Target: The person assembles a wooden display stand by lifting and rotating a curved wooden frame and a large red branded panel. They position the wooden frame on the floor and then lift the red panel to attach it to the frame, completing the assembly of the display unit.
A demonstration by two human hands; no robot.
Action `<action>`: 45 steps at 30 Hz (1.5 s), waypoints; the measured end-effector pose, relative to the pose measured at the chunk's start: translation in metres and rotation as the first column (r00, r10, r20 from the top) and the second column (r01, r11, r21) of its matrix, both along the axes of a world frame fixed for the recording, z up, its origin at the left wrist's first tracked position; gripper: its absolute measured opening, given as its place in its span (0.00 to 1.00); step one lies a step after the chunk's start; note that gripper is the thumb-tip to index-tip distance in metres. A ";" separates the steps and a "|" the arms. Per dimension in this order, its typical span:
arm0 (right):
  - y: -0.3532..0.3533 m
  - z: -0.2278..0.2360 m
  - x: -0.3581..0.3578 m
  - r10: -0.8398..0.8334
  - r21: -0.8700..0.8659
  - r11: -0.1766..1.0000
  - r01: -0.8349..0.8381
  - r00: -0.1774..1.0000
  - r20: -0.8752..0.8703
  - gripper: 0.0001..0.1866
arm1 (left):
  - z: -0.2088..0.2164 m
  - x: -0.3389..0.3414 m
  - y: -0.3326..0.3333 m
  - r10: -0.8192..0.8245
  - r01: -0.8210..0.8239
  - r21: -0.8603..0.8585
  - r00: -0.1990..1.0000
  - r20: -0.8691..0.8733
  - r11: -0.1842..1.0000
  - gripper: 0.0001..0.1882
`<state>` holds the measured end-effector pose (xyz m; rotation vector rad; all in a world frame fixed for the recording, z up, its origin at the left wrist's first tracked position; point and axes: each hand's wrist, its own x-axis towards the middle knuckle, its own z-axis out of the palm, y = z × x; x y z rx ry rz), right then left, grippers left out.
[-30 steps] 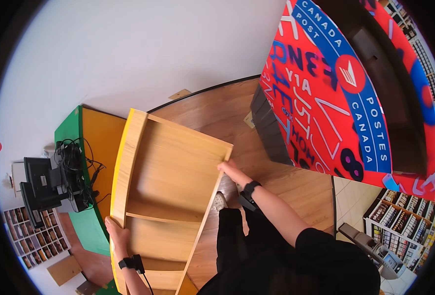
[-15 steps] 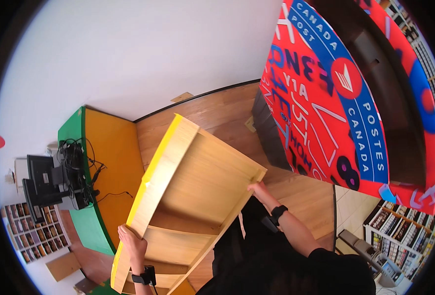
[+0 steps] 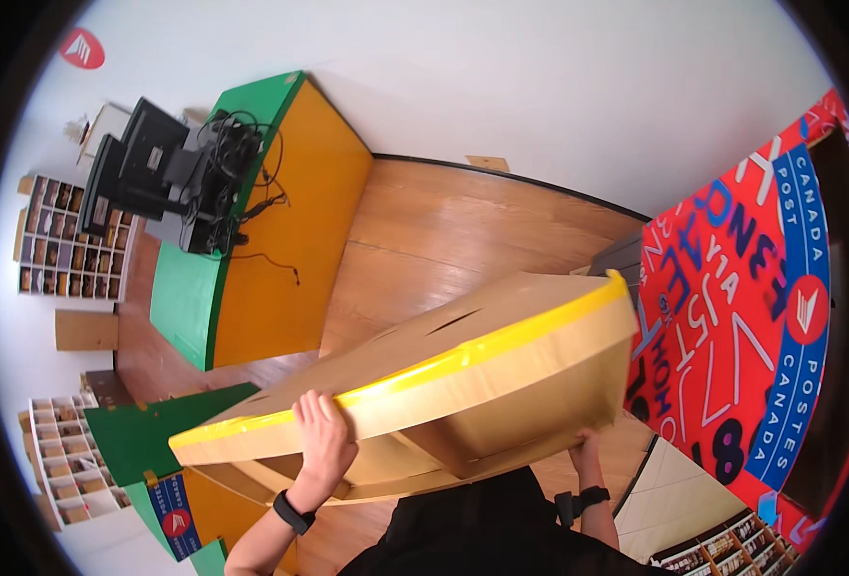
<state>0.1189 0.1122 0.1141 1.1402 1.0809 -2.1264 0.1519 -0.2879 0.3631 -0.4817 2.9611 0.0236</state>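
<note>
A light wood shelf unit (image 3: 501, 379) hangs tilted across the front of my body, its open compartments turned down toward me. Yellow tape runs along its upper long edge, and a tan back panel with slits faces up and away. My left hand (image 3: 323, 446) is closed over the taped edge, left of the middle, fingers on top. At the lower right my right hand (image 3: 585, 451) is closed on the unit's near edge, its fingertips partly hidden by the wood. Both wrists wear black bands.
At the left, a green and orange counter (image 3: 285, 230) carries black monitors (image 3: 146, 158) and tangled cables (image 3: 232, 173). A large red printed box (image 3: 722, 317) stands close by the unit's right end. White shelving (image 3: 74, 240) lines the far left; wood flooring (image 3: 415, 221) reaches the white wall.
The shelf unit has swung from a steep slant to lying more crosswise, its taped edge now on top and its back panel showing. Both hands still grip it. My view has turned rightward-to-left objects shifting right.
</note>
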 end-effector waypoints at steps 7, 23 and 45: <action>0.013 -0.007 0.014 -0.083 0.018 0.996 0.083 0.996 0.014 0.12 | 0.001 0.006 0.007 -0.018 0.018 0.008 0.998 0.058 1.000 0.31; -0.027 -0.004 -0.031 0.088 -0.026 0.996 -0.091 0.991 -0.098 0.11 | -0.024 -0.044 -0.050 -0.053 0.048 -0.046 0.989 -0.138 0.998 0.21; 0.004 0.015 0.036 -0.103 0.068 0.993 0.101 0.994 0.026 0.13 | -0.050 -0.087 -0.014 -0.235 0.203 -0.154 0.946 -0.224 0.967 0.09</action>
